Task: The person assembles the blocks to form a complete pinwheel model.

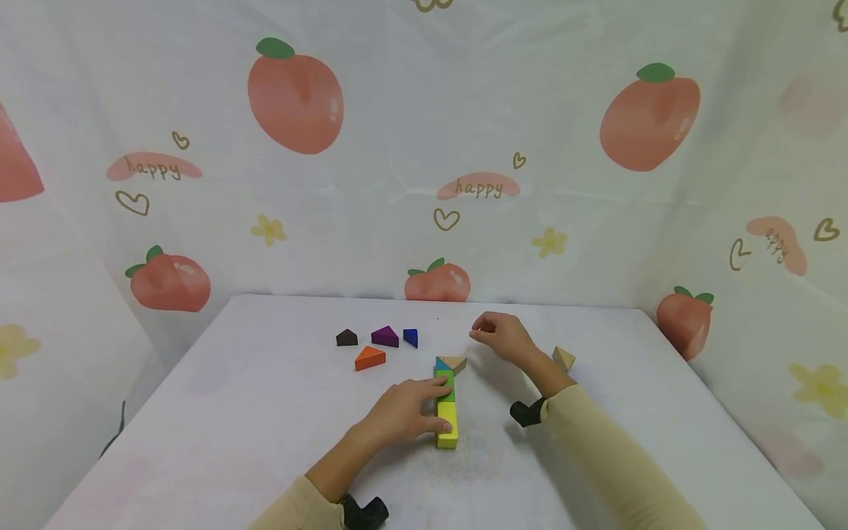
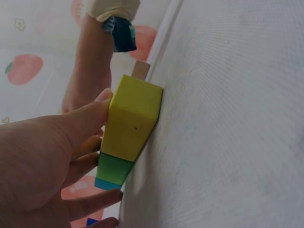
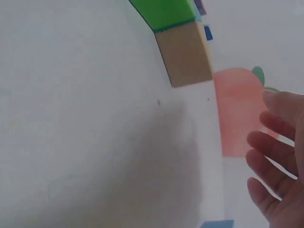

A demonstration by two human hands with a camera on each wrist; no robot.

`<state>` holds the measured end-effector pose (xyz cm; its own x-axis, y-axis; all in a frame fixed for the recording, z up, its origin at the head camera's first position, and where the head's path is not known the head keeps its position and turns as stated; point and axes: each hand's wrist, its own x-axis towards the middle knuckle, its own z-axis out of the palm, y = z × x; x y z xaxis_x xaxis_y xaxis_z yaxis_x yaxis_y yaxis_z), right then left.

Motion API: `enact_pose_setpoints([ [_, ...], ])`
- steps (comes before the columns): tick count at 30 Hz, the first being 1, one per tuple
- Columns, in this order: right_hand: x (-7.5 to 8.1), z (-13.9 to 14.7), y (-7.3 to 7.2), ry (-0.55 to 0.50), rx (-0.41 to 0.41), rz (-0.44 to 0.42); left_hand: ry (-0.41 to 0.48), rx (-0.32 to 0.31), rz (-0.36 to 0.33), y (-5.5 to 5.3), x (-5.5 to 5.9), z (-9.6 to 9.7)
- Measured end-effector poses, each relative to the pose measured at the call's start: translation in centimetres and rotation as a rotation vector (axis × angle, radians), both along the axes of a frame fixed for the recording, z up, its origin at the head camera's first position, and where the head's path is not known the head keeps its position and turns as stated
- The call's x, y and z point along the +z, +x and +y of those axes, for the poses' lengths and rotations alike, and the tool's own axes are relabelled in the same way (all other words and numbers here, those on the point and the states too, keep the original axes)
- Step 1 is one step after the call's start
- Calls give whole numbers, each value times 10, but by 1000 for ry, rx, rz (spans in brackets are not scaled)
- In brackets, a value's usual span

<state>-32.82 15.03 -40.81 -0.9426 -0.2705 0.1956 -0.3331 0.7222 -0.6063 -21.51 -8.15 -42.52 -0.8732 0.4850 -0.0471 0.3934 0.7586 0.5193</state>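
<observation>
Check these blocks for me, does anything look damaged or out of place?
One small thing: the yellow block has a dark mark on its otherwise plain face, perhaps dirt or a chip. Nothing else clearly stands out.

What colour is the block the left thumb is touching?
The block is yellow; the left wrist view shows it best.

The yellow block has a smooth, painted finish with a faint sheen; the green block is likewise smooth. The tan block shows matt, bare wood. The table is matt and finely ribbed, the backdrop creased cloth, the sleeve matt cloth. The wrist mount, small in view, is probably plastic.
</observation>
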Motion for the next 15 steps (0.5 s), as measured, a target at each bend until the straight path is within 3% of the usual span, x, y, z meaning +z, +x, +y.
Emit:
enact_pose_setpoints([
  [5,0,10,-4,53,-30,81,2,5,-4,1,-1,0],
  [15,-16,34,-8,181,-99,171,-7,6,-8,2,1,0],
])
